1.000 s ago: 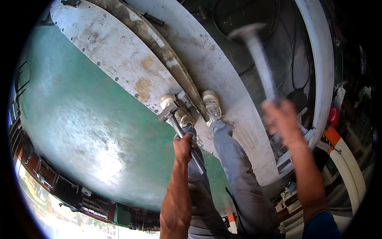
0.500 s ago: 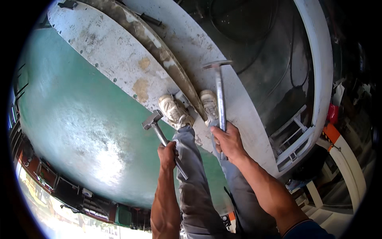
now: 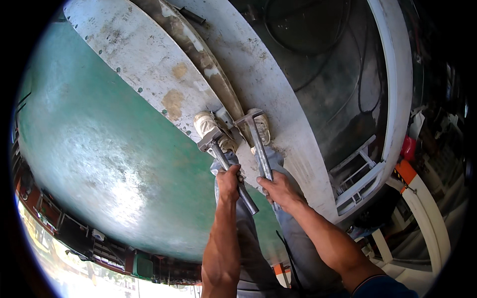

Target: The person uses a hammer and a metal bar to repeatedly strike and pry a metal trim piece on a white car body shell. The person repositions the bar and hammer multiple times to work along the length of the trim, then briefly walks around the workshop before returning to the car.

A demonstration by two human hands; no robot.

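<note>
My left hand (image 3: 228,181) grips the handle of a steel hammer (image 3: 218,151); its head rests by my left shoe (image 3: 205,124) on the pale flange (image 3: 149,79). In my right hand (image 3: 279,191) is a second metal hammer (image 3: 256,141), head down on the rusty seam (image 3: 208,64) between my shoes. My right shoe (image 3: 263,128) stands just right of that head. Both handles slope up and left from my hands, side by side.
I stand on a large green curved tank surface (image 3: 84,154). To the right lie a grey curved plate (image 3: 278,99), a dark recess with cables (image 3: 318,54), a white metal frame (image 3: 360,176) and an orange-and-white bar (image 3: 410,179). A bolt (image 3: 191,16) lies at the top.
My right hand swung its hammer down from high on the right onto the seam. My left hand's hammer swung out left, then came back beside my left shoe.
</note>
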